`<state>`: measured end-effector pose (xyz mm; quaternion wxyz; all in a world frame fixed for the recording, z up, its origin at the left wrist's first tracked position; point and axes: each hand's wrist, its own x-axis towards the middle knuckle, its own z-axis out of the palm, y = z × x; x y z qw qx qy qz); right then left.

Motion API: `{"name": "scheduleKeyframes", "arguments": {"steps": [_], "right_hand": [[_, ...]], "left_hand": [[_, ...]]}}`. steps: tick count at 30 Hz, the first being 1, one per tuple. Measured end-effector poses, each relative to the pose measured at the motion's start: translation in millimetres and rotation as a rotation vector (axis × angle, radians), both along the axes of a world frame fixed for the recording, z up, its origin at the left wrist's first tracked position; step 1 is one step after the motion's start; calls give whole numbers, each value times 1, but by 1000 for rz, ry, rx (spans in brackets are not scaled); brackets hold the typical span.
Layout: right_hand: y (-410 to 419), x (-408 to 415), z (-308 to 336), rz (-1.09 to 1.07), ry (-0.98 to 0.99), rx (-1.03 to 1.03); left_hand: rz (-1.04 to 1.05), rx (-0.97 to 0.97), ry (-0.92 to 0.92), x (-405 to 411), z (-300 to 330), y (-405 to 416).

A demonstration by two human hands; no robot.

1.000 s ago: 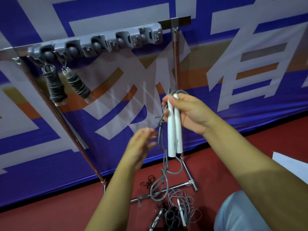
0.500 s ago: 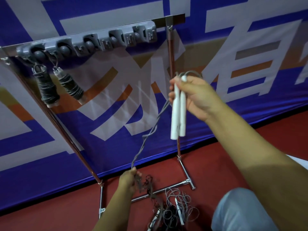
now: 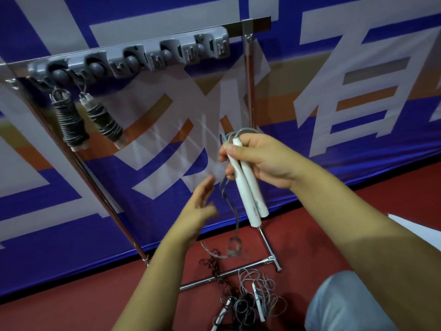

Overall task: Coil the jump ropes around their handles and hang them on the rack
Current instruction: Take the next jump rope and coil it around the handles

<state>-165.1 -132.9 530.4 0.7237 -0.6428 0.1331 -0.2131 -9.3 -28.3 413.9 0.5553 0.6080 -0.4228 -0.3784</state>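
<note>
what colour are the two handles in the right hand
White handles, with a grey cord; the head view shows them.

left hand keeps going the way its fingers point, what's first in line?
Probably nothing close: the left hand points up past the dangling cord toward the banner. Depth is unclear.

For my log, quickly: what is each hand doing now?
Left hand: open, holding nothing.
Right hand: fingers closed around the two white handles.
</note>
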Motion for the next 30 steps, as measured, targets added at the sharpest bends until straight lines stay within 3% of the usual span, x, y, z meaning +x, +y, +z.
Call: {"name": "scheduleKeyframes", "arguments": {"steps": [3,9,12,15,17,21,24,26,28,30], "right_hand": [[3,0,2,79,33,-62],[-2,-14,12,200,84,-104],[-4,-22,16,303,147,-93],[-5,-26,21,345,170,24],[-6,-29,23,240,226,41],[-11,-32,23,114,408,-246],[-7,-29,23,263,452,-262],[-2,-26,22,380,451,-263],[-3,-26,20,419,401,-210],[-11,-30,20,404,327,-97]], "left_hand": [[-214,-168,-37,-12,45,-9],[-68,-172,-477,-15,79,-32],[-196,-226,-625,-18,86,-34],[-345,-135,-586,-14,87,-33],[-311,-48,-623,-6,82,-33],[-111,53,-654,8,71,-24],[-147,-98,-638,-2,82,-19],[-233,-239,-721,-11,97,-19],[-345,-258,-779,-16,105,-21],[-393,-148,-552,-19,106,-19]]}}
